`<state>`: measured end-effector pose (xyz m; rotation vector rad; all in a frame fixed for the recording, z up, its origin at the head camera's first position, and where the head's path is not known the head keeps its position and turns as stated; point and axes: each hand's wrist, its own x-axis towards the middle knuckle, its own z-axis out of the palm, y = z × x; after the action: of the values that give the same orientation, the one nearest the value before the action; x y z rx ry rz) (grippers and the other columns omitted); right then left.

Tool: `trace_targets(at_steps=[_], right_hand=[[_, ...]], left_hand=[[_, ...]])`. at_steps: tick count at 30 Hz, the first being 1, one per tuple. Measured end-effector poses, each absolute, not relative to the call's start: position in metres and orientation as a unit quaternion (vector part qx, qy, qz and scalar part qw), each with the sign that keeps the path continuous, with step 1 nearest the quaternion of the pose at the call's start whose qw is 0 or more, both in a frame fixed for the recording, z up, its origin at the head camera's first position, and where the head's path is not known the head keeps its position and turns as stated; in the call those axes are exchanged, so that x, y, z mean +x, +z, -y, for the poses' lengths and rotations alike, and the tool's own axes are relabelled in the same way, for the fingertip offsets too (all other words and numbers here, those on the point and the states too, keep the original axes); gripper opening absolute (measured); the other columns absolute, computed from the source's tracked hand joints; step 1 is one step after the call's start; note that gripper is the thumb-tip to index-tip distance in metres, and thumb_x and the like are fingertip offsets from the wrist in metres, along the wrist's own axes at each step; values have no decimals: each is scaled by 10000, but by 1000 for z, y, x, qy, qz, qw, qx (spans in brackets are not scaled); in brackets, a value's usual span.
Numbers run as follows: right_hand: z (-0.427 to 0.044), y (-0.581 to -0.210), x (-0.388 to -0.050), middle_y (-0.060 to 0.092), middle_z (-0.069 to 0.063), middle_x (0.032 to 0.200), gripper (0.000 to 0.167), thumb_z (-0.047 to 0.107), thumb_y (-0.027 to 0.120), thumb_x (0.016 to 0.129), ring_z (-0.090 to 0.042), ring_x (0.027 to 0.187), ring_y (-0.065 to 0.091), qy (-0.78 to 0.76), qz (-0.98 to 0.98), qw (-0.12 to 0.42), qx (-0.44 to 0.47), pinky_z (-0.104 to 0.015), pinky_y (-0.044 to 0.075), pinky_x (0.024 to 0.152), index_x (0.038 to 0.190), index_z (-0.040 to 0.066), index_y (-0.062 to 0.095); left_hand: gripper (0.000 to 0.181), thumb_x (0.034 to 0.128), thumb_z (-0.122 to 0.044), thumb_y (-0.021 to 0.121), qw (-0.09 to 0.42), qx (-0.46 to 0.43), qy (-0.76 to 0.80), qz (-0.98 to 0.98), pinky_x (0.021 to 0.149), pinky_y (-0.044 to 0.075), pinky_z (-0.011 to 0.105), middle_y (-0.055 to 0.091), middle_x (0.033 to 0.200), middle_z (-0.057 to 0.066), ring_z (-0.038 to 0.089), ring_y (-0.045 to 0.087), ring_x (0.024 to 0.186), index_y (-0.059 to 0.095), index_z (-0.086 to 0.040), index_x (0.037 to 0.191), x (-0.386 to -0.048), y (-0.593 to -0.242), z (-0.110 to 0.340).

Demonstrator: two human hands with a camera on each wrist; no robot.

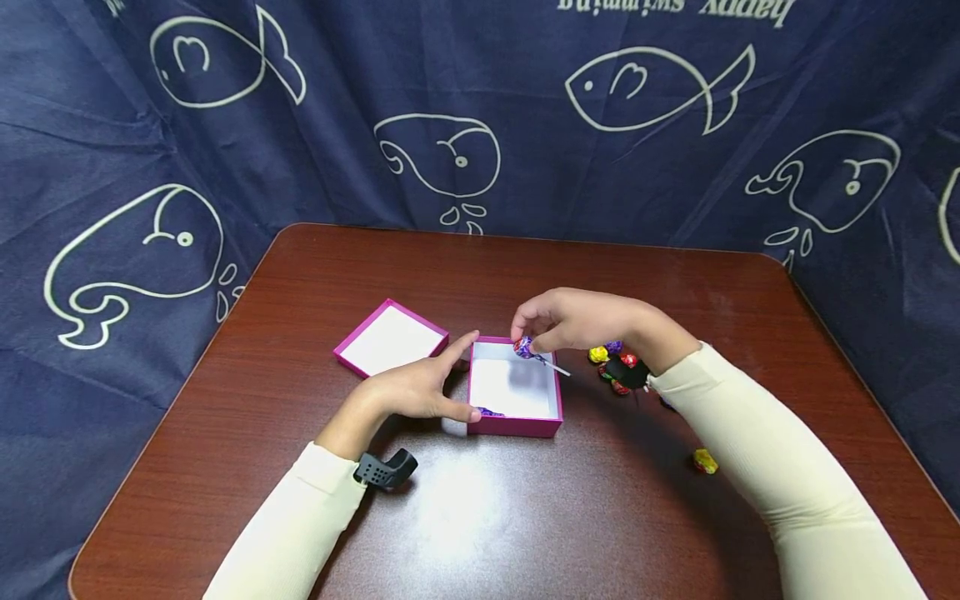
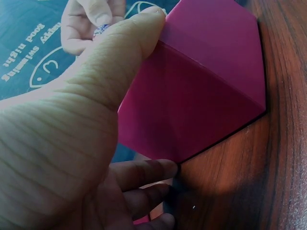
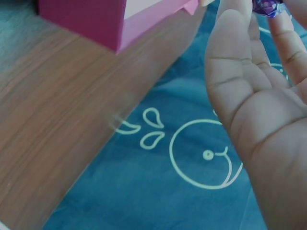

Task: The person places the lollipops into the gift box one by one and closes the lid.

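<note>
A lollipop [image 1: 522,347] in a purple, red and white wrapper is pinched by my right hand [image 1: 581,318] above the box's back right part, its white stick slanting down to the right. In the right wrist view the purple wrapper [image 3: 267,6] shows at the fingertips. Below it stands the open pink box [image 1: 515,426], white inside. A purple wrapped piece [image 1: 491,412] lies in its front left corner. My left hand [image 1: 411,388] is at the box's left side, thumb and forefinger spread nearly straight, the thumb [image 2: 144,28] touching its edge.
The pink lid [image 1: 392,337] lies white side up, left of the box. Right of the box, several wrapped lollipops, including a yellow one [image 1: 597,354] and a red one [image 1: 628,360], lie partly behind my right wrist. Another yellow one [image 1: 704,461] lies nearer the front. A blue cloth [image 1: 525,200] hangs behind the table.
</note>
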<state>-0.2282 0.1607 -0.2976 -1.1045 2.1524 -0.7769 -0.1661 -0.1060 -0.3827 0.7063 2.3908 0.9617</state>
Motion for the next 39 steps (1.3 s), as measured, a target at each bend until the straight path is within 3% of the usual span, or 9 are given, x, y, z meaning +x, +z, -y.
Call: trace_targets(at_steps=[4, 13, 39], right_hand=[[-152, -303, -226, 667, -8, 904, 217, -13, 627, 899, -161, 775, 583, -295, -802, 298, -426, -312, 497, 688, 1052, 132, 678], [-133, -323, -217, 655, 32, 900, 206, 18, 650, 863, -133, 781, 596, -239, -820, 282, -437, -282, 472, 642, 1003, 168, 672], [-112, -357, -207, 567, 64, 807, 109, -3, 674, 867, -93, 737, 504, -174, -808, 333, -455, -253, 434, 663, 903, 98, 652]], left_hand=[[1131, 807, -421, 819, 233, 258, 349, -870, 1135, 298, 399, 467, 1467, 103, 212, 451, 1324, 57, -180, 1608, -166, -383, 106], [1146, 794, -466, 816, 227, 258, 346, -873, 1131, 303, 404, 453, 1489, 103, 207, 454, 1323, 61, -186, 1609, -165, -381, 106], [1127, 811, -434, 810, 224, 262, 355, -869, 1123, 316, 429, 424, 1506, 157, 249, 465, 1313, 55, -182, 1609, -164, -383, 106]])
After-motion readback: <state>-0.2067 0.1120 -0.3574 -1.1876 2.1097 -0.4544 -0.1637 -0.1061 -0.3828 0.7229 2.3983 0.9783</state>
